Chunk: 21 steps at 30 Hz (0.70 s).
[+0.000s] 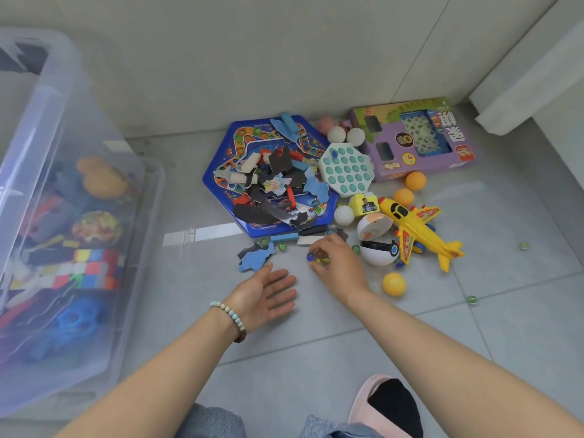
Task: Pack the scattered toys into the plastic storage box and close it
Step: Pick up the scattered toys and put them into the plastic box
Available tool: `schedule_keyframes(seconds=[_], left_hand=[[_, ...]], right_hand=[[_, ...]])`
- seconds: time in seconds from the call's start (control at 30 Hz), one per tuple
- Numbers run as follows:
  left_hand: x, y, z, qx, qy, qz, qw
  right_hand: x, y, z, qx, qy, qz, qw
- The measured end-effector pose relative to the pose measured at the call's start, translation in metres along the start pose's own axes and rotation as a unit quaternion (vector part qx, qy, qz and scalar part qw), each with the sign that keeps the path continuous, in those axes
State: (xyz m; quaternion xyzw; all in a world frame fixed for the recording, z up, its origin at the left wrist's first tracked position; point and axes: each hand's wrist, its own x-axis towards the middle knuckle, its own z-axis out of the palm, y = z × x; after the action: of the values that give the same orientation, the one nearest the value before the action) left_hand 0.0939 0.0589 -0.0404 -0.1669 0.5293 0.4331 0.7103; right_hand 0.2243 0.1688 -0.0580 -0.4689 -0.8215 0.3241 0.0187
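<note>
Marbles [317, 257] on the floor, just nearside of the hexagonal board [221, 172]: small, hard, slick, likely to roll; scoop, don't pinch. Right hand [339, 263] curls over several; left hand [268, 294] open, empty, palm up.

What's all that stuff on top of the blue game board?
A heap of jigsaw pieces and wooden blocks lies on the blue game board. Its middle is covered.

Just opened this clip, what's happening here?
A person is packing toys off the floor. The right hand grips a few marbles; the left hand lies open, palm up, beside it. The clear storage box at left already holds toys, while the yellow plane, hexagonal board and purple box lie on the floor.
</note>
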Motion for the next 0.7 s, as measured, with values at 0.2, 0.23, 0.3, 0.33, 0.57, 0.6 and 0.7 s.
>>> schedule_keyframes(seconds=[0.2,0.23,0.3,0.33,0.57,0.6,0.7], left_hand=[[0.003,-0.001,-0.002,0.005,-0.004,0.002,1.0],[0.002,-0.001,-0.002,0.003,-0.004,0.002,1.0],[0.002,-0.001,-0.001,-0.004,-0.005,0.002,1.0],[0.002,-0.001,-0.001,-0.008,-0.007,0.003,1.0],[0.003,-0.001,-0.003,-0.076,-0.036,0.021,0.996],[0.004,-0.001,-0.004,-0.088,-0.036,0.029,0.995],[0.003,0.001,-0.008,-0.122,-0.026,0.045,0.991]], right_hand=[[0.001,-0.004,0.0,-0.002,-0.004,0.024,1.0],[0.001,-0.004,-0.001,0.006,-0.003,0.032,0.999],[0.0,-0.003,-0.001,0.025,0.0,0.048,0.999],[-0.001,-0.003,0.0,0.04,0.001,0.057,0.998],[-0.025,-0.043,0.011,0.261,-0.078,0.038,0.962],[-0.027,-0.047,0.014,0.275,-0.105,0.033,0.955],[-0.028,-0.051,0.015,0.308,-0.112,0.029,0.944]])
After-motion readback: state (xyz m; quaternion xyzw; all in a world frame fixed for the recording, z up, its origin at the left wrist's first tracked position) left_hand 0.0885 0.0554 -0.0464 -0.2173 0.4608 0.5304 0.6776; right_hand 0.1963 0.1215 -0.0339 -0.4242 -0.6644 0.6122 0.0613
